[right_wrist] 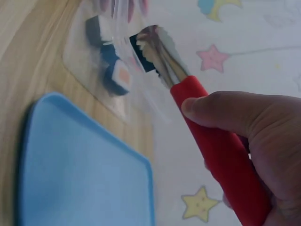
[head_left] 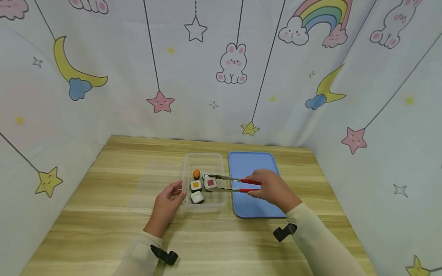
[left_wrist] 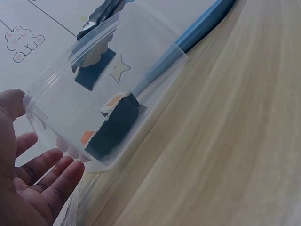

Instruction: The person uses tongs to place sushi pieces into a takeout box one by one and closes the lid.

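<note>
My right hand [head_left: 274, 188] grips red-handled metal tongs [right_wrist: 211, 150]. Between their tips, over a clear plastic container [head_left: 217, 207], is a toy sushi roll [head_left: 210, 183] with a dark red square centre. That roll [left_wrist: 96, 70] appears above the container floor in the left wrist view. Lower inside sit an orange-topped sushi piece [head_left: 196, 174], a roll with an orange square [head_left: 195, 185] and a white-topped piece [head_left: 197, 197]. Another piece is mostly hidden behind the tongs. My left hand [head_left: 167, 205] touches the container's left wall, fingers loosely bent and spread.
A blue tray [head_left: 255, 209] lies right of the container, under my right hand. To the left, a clear flat lid [head_left: 148, 184] rests on the wood-grain table [head_left: 103, 230]. A printed cloth [head_left: 193, 76] hangs behind and along both sides.
</note>
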Available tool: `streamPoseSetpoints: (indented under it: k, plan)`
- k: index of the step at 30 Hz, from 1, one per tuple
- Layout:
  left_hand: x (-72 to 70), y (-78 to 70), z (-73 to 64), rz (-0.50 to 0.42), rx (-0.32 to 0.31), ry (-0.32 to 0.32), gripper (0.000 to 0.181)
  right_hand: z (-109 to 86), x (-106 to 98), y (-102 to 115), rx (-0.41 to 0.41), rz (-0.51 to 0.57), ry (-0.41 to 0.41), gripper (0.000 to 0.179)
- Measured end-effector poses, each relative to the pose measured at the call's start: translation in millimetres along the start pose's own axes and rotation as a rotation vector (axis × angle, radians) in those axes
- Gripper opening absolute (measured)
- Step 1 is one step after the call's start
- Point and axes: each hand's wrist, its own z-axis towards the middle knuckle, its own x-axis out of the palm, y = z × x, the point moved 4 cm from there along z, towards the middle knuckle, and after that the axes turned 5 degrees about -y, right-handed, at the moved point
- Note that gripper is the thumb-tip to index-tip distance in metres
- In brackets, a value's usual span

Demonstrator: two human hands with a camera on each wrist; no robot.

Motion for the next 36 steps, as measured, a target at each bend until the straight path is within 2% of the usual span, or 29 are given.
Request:
streamPoseSetpoints:
  k: [3,8,16,29,33,36]
  plan:
    - [-0.1,1.2,0.1,0.006,0.008,-0.003,0.047,15.2,-1.4,9.8,-0.062,-0.069,0.066,0.034]
    - [-1.0,0.0,-0.9,0.017,0.005,-0.006,0.047,38.3,-2.4,23.4,-0.054,-0.141,0.196,0.028]
    - [0.3,0.8,-2.3,-0.004,-0.003,0.008,0.048,56.2,-11.2,37.7,-0.069,-0.225,0.289,0.023]
    - [0.7,-0.2,-1.7,0.009,0.007,0.007,0.047,67.5,-17.6,48.8,-0.055,-0.309,0.343,0.021]
    - [0.8,0.3,-0.9,0.01,0.007,0.009,0.048,65.6,-19.9,46.5,-0.083,-0.341,0.315,0.024]
    - [1.2,0.7,-0.8,0.007,0.003,0.009,0.048,61.2,-25.9,41.4,-0.1,-0.303,0.264,0.026]
